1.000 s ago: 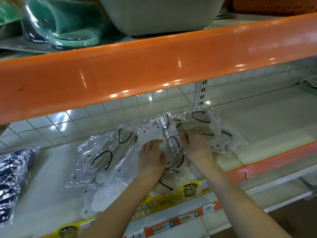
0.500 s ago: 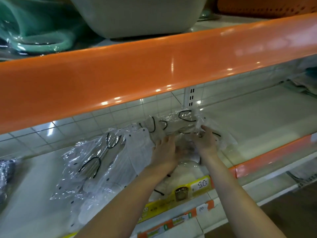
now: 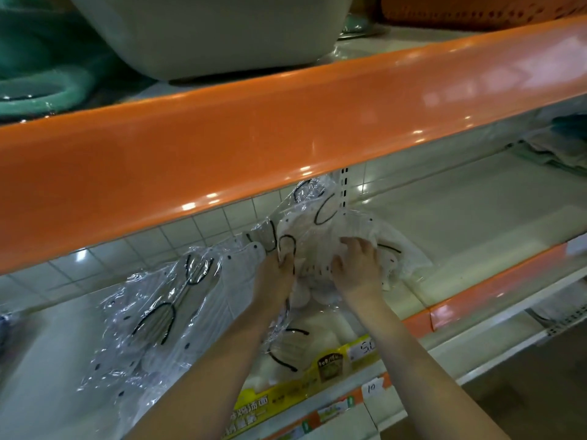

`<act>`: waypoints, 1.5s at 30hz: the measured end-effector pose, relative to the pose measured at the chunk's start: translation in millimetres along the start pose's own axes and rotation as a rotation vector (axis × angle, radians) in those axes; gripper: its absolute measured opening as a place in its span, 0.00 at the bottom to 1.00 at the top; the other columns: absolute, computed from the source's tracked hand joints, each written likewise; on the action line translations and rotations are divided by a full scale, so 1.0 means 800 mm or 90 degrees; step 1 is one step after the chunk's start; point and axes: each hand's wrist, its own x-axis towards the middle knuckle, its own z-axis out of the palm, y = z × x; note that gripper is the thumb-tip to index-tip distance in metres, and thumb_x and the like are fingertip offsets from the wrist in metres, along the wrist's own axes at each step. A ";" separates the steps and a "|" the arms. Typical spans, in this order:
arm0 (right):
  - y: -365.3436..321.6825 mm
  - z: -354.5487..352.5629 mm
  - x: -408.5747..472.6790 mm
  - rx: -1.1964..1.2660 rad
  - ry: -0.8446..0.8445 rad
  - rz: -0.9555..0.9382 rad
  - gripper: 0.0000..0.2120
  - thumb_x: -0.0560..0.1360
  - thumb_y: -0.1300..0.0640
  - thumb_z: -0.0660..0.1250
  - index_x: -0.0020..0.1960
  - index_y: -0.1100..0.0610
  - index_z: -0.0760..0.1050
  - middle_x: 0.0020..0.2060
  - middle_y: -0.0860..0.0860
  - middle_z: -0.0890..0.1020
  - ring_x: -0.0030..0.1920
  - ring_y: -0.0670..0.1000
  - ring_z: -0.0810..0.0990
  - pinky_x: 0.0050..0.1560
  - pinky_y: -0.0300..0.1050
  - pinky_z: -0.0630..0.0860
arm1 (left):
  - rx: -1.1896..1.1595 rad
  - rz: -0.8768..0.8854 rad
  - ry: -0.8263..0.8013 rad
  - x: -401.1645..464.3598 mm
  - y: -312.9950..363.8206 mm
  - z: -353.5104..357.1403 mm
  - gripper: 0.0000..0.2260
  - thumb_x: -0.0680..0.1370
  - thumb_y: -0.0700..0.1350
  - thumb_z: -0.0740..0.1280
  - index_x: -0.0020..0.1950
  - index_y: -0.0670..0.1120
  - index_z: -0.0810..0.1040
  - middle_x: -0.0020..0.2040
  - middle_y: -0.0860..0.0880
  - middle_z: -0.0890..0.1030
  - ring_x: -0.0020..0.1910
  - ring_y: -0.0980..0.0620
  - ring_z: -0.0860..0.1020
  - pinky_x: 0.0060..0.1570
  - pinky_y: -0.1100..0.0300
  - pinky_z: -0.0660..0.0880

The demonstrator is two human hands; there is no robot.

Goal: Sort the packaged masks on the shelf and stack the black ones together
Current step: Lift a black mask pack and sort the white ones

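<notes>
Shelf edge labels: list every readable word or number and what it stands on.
"10": handwritten on the white price tag on the lower rail.
"5.0", partly cut off: on the white label at the shelf's front edge.
Chinese characters on the yellow strip: too blurred to read reliably.

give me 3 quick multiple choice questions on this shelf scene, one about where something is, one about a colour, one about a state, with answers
1. Where does the grey tub sit?
A. on the shelf above the masks
B. beside the hands
C. on the floor

2. What colour are the ear loops on the packaged white masks?
A. orange
B. black
C. green

3. What are the hands doing?
A. hanging idle
B. both gripping one bunch of mask packets
C. pointing at the price tag

Answers: 1 A, the tub stands above the orange shelf edge. 2 B, dark loops show through the clear wrap. 3 B, the left hand and right hand curl round the bunch.
</notes>
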 end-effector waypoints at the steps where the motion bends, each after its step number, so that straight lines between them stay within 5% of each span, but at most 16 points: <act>1: 0.005 -0.002 0.004 -0.016 0.013 0.083 0.24 0.76 0.57 0.60 0.72 0.54 0.64 0.71 0.55 0.64 0.71 0.59 0.60 0.68 0.55 0.60 | -0.034 -0.006 -0.002 0.001 0.000 -0.001 0.19 0.80 0.41 0.59 0.29 0.47 0.62 0.24 0.51 0.63 0.25 0.54 0.62 0.28 0.60 0.57; 5: 0.022 -0.010 0.017 0.003 0.008 0.171 0.31 0.75 0.57 0.63 0.74 0.61 0.55 0.69 0.61 0.66 0.70 0.60 0.63 0.68 0.50 0.58 | -0.093 -0.025 0.013 0.005 -0.006 -0.002 0.20 0.79 0.38 0.61 0.27 0.48 0.62 0.21 0.55 0.62 0.23 0.57 0.60 0.27 0.62 0.56; 9: 0.017 -0.020 0.026 0.363 -0.025 0.192 0.29 0.72 0.65 0.67 0.71 0.62 0.62 0.50 0.54 0.78 0.49 0.52 0.78 0.42 0.37 0.75 | -0.024 0.013 0.000 0.005 -0.010 0.000 0.17 0.80 0.43 0.60 0.31 0.47 0.65 0.26 0.51 0.65 0.27 0.54 0.64 0.28 0.61 0.60; 12: 0.004 -0.024 0.024 0.436 -0.042 0.123 0.23 0.75 0.58 0.68 0.68 0.58 0.68 0.50 0.54 0.81 0.46 0.49 0.80 0.46 0.45 0.78 | 0.077 0.137 -0.083 0.000 -0.008 0.000 0.10 0.79 0.52 0.62 0.52 0.47 0.76 0.42 0.52 0.77 0.40 0.54 0.74 0.39 0.59 0.68; 15: -0.024 -0.029 0.010 0.455 -0.127 0.019 0.11 0.81 0.50 0.57 0.58 0.51 0.75 0.49 0.46 0.80 0.51 0.47 0.78 0.53 0.42 0.75 | 0.188 0.245 -0.176 0.005 -0.009 0.003 0.32 0.69 0.65 0.66 0.69 0.52 0.68 0.60 0.52 0.76 0.59 0.53 0.74 0.56 0.53 0.73; 17: -0.037 -0.030 0.000 0.454 -0.199 -0.026 0.14 0.83 0.50 0.53 0.60 0.49 0.75 0.53 0.45 0.78 0.54 0.45 0.76 0.54 0.40 0.73 | 0.168 0.250 -0.173 0.005 -0.007 0.004 0.30 0.69 0.63 0.70 0.67 0.52 0.70 0.59 0.54 0.76 0.59 0.55 0.75 0.57 0.57 0.73; 20: -0.032 -0.020 -0.004 0.325 -0.248 -0.109 0.16 0.82 0.52 0.56 0.68 0.51 0.72 0.56 0.46 0.78 0.56 0.44 0.75 0.54 0.32 0.70 | 0.072 0.149 -0.093 -0.003 -0.001 -0.001 0.09 0.79 0.52 0.64 0.49 0.47 0.75 0.39 0.55 0.77 0.39 0.56 0.76 0.37 0.66 0.71; 22: -0.022 -0.011 -0.001 0.223 -0.228 -0.137 0.15 0.81 0.53 0.58 0.65 0.50 0.75 0.56 0.48 0.80 0.56 0.48 0.77 0.54 0.32 0.72 | 0.021 0.075 -0.049 -0.001 -0.004 -0.004 0.12 0.82 0.49 0.59 0.42 0.46 0.74 0.32 0.52 0.75 0.33 0.52 0.75 0.30 0.65 0.67; 24: -0.006 -0.001 0.004 0.086 -0.183 -0.140 0.16 0.78 0.51 0.56 0.59 0.48 0.79 0.57 0.50 0.80 0.59 0.54 0.76 0.59 0.47 0.72 | 0.017 0.049 -0.041 0.003 -0.004 -0.007 0.14 0.82 0.50 0.58 0.41 0.44 0.74 0.31 0.50 0.74 0.32 0.52 0.74 0.28 0.65 0.66; 27: 0.022 0.006 0.009 -0.035 -0.114 -0.094 0.16 0.77 0.54 0.57 0.58 0.50 0.79 0.59 0.52 0.78 0.61 0.57 0.73 0.58 0.48 0.67 | -0.011 0.008 -0.048 0.006 0.001 -0.009 0.17 0.82 0.52 0.57 0.36 0.45 0.71 0.29 0.48 0.71 0.29 0.54 0.70 0.24 0.68 0.63; 30: 0.035 0.002 0.013 0.039 -0.057 -0.039 0.13 0.78 0.59 0.61 0.60 0.57 0.77 0.57 0.58 0.78 0.59 0.60 0.74 0.58 0.50 0.69 | -0.042 -0.019 -0.060 0.007 0.001 -0.011 0.17 0.81 0.51 0.59 0.33 0.47 0.68 0.29 0.48 0.70 0.28 0.54 0.69 0.26 0.65 0.64; 33: 0.022 -0.005 0.007 0.150 -0.039 -0.052 0.14 0.81 0.53 0.59 0.59 0.59 0.77 0.53 0.56 0.80 0.55 0.56 0.78 0.54 0.47 0.72 | -0.039 0.029 -0.113 0.002 0.000 -0.013 0.14 0.78 0.51 0.65 0.36 0.47 0.70 0.32 0.49 0.72 0.31 0.54 0.71 0.30 0.64 0.66; 37: -0.010 -0.011 0.002 0.396 -0.082 0.026 0.16 0.81 0.46 0.56 0.52 0.56 0.77 0.48 0.50 0.81 0.48 0.47 0.79 0.49 0.36 0.73 | 0.004 0.139 -0.207 -0.014 0.019 -0.018 0.07 0.81 0.49 0.61 0.48 0.48 0.75 0.40 0.58 0.75 0.40 0.67 0.71 0.36 0.78 0.68; 39: -0.019 -0.009 0.004 0.559 -0.111 0.110 0.15 0.79 0.45 0.61 0.55 0.55 0.76 0.51 0.53 0.82 0.51 0.53 0.82 0.58 0.51 0.77 | 0.019 0.152 -0.228 -0.019 0.027 -0.021 0.10 0.82 0.50 0.57 0.44 0.50 0.73 0.40 0.58 0.75 0.40 0.67 0.71 0.36 0.79 0.66; 43: -0.026 -0.008 0.005 0.540 -0.102 0.101 0.09 0.77 0.64 0.62 0.56 0.66 0.74 0.46 0.63 0.82 0.47 0.60 0.82 0.51 0.59 0.80 | 0.035 0.136 -0.221 -0.016 0.024 -0.017 0.20 0.81 0.56 0.56 0.49 0.41 0.77 0.44 0.41 0.80 0.42 0.52 0.76 0.44 0.60 0.69; 45: -0.023 -0.005 0.008 0.504 -0.091 0.092 0.09 0.76 0.68 0.60 0.54 0.67 0.74 0.43 0.64 0.82 0.44 0.62 0.82 0.47 0.58 0.80 | 0.067 0.134 -0.205 -0.014 0.019 -0.014 0.18 0.81 0.56 0.57 0.43 0.43 0.75 0.37 0.45 0.76 0.38 0.52 0.74 0.40 0.59 0.68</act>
